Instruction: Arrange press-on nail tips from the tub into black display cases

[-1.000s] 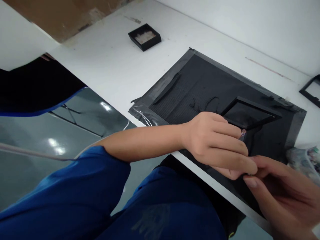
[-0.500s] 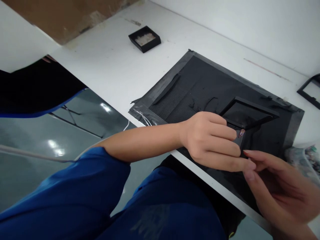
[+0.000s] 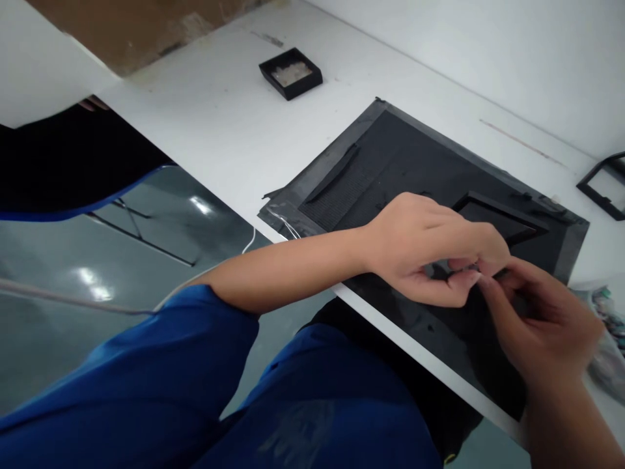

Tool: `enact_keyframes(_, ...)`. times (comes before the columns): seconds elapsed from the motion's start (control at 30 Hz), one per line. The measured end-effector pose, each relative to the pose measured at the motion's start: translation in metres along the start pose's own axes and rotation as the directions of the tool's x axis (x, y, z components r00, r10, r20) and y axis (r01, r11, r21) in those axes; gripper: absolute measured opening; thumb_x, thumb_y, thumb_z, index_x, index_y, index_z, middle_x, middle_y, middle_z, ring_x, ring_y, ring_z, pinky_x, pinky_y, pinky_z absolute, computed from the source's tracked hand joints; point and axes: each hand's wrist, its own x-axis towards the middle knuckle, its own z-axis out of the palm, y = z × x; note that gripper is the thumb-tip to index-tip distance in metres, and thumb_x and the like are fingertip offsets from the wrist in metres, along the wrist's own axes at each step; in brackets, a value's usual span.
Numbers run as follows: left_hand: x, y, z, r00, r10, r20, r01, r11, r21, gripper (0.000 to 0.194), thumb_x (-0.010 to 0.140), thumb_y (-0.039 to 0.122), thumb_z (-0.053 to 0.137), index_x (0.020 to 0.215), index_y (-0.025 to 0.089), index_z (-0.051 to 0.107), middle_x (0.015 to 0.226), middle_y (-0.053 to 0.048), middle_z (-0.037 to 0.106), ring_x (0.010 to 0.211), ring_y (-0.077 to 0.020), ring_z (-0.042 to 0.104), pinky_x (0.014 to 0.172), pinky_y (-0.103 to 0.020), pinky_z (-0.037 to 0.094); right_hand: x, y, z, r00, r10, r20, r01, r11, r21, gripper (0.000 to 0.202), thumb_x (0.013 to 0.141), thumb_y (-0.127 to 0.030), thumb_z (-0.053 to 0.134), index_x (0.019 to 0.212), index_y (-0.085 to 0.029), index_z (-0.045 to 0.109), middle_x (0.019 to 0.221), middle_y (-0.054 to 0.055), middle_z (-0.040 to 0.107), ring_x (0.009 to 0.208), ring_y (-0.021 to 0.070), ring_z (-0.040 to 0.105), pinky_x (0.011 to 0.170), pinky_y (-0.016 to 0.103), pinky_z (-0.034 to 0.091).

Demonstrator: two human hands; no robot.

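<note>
Over the near part of a black mat (image 3: 430, 153), my left hand (image 3: 430, 244) is closed, its thumb and bent fingers pinched together. My right hand (image 3: 547, 312) meets it fingertip to fingertip, also in a pinch. Whatever lies between the fingertips is hidden or too small to name. Just behind the hands, a black rectangular frame (image 3: 510, 212) lies on the mat, its near side partly covered by my left hand.
A small black tray (image 3: 305, 85) with pale, clear bits in it stands on the white table (image 3: 209, 124). At the right edge are another black frame (image 3: 598, 195) and a clear plastic bag (image 3: 610, 365) of small parts. A black chair (image 3: 63, 163) stands at the left.
My left hand has turned over so its thumb shows, and my right hand has moved up and left. A small reddish-marked piece seen by my left fingers is now out of sight.
</note>
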Motion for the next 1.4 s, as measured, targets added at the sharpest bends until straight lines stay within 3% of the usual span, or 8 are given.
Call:
enact_keyframes(0.23, 0.001, -0.005, -0.001, 0.993, -0.087, -0.082, 0.087, 0.996, -0.003, 0.018, 0.088, 0.030, 0.046, 0.090, 0.026, 0.063, 0.068, 0.004, 0.068, 0.067, -0.0096, 0.065, 0.065, -0.024, 0.046, 0.026, 0.004, 0.001, 0.929, -0.247, 0.276, 0.308, 0.930, -0.202, 0.025, 0.098, -0.040, 0.055, 0.100, -0.023, 0.074, 0.060, -0.003, 0.051, 0.052, 0.0104, 0.047, 0.051, 0.026, 0.034)
enact_keyframes(0.4, 0.001, -0.005, -0.003, 0.994, -0.110, -0.022, 0.109, 0.994, -0.024, 0.026, 0.091, 0.033, 0.042, 0.101, 0.023, 0.064, 0.073, 0.004, 0.069, 0.069, -0.0086, 0.064, 0.066, -0.022, 0.045, 0.041, 0.010, 0.008, 0.912, -0.178, 0.369, 0.277, 0.932, -0.234, 0.033, 0.091, -0.046, 0.057, 0.067, -0.023, 0.059, 0.049, -0.003, 0.047, 0.042, 0.0095, 0.041, 0.045, 0.026, 0.024)
enact_keyframes(0.53, 0.001, -0.007, -0.004, 0.984, -0.178, 0.020, 0.179, 0.982, -0.059, 0.034, 0.092, 0.037, 0.042, 0.115, 0.022, 0.061, 0.073, 0.005, 0.070, 0.068, -0.0083, 0.064, 0.068, -0.023, 0.046, 0.039, 0.012, 0.016, 0.920, -0.148, 0.363, 0.248, 0.937, -0.247, 0.039, 0.091, -0.046, 0.055, 0.061, -0.022, 0.049, 0.047, -0.003, 0.044, 0.041, 0.0092, 0.039, 0.045, 0.026, 0.024)
enact_keyframes(0.63, 0.003, -0.008, -0.005, 0.981, -0.193, 0.027, 0.193, 0.981, -0.023, 0.032, 0.091, 0.036, 0.045, 0.115, 0.023, 0.062, 0.072, 0.005, 0.069, 0.069, -0.0086, 0.064, 0.069, -0.023, 0.045, 0.034, 0.012, 0.014, 0.930, -0.117, 0.347, 0.204, 0.953, -0.226, 0.036, 0.090, -0.049, 0.060, 0.068, -0.021, 0.056, 0.049, -0.006, 0.042, 0.042, 0.0082, 0.037, 0.045, 0.025, 0.026)
enact_keyframes(0.8, 0.008, -0.015, -0.013, 0.969, -0.244, 0.044, 0.240, 0.967, 0.089, 0.029, 0.093, 0.043, 0.050, 0.104, 0.022, 0.067, 0.073, 0.005, 0.070, 0.067, -0.0084, 0.063, 0.061, -0.026, 0.037, 0.030, 0.016, -0.006, 0.956, -0.062, 0.287, 0.086, 0.994, -0.070, 0.039, 0.090, -0.052, 0.067, 0.116, -0.024, 0.072, 0.059, -0.008, 0.037, 0.049, 0.0081, 0.038, 0.050, 0.023, 0.035)
enact_keyframes(0.97, 0.010, -0.035, -0.027, 0.897, -0.385, 0.214, 0.334, 0.912, 0.239, 0.058, 0.080, 0.077, 0.061, 0.091, 0.022, 0.072, 0.071, 0.001, 0.070, 0.064, -0.0112, 0.059, 0.059, -0.028, 0.025, 0.032, 0.035, -0.011, 0.965, 0.003, 0.262, 0.057, 0.974, -0.220, 0.043, 0.093, -0.055, 0.060, 0.112, -0.021, 0.077, 0.057, -0.005, 0.042, 0.047, 0.0093, 0.041, 0.047, 0.024, 0.034)
enact_keyframes(1.1, 0.009, -0.043, -0.032, 0.834, -0.441, 0.331, 0.383, 0.896, 0.226, 0.055, 0.069, 0.074, 0.074, 0.086, 0.022, 0.074, 0.074, 0.001, 0.071, 0.065, -0.0102, 0.057, 0.060, -0.026, 0.026, 0.033, 0.046, -0.007, 0.962, 0.004, 0.272, 0.059, 0.973, -0.222, 0.039, 0.092, -0.052, 0.060, 0.110, -0.022, 0.077, 0.057, -0.005, 0.045, 0.049, 0.0093, 0.043, 0.050, 0.024, 0.036)
enact_keyframes(1.4, 0.010, -0.042, -0.030, 0.805, -0.448, 0.389, 0.416, 0.894, 0.168, 0.045, 0.070, 0.064, 0.079, 0.086, 0.022, 0.075, 0.073, 0.004, 0.069, 0.063, -0.0071, 0.054, 0.059, -0.024, 0.027, 0.033, 0.039, 0.002, 0.963, 0.023, 0.268, 0.027, 0.983, -0.182, 0.042, 0.091, -0.055, 0.063, 0.118, -0.026, 0.075, 0.058, -0.006, 0.045, 0.052, 0.0087, 0.044, 0.055, 0.025, 0.038)
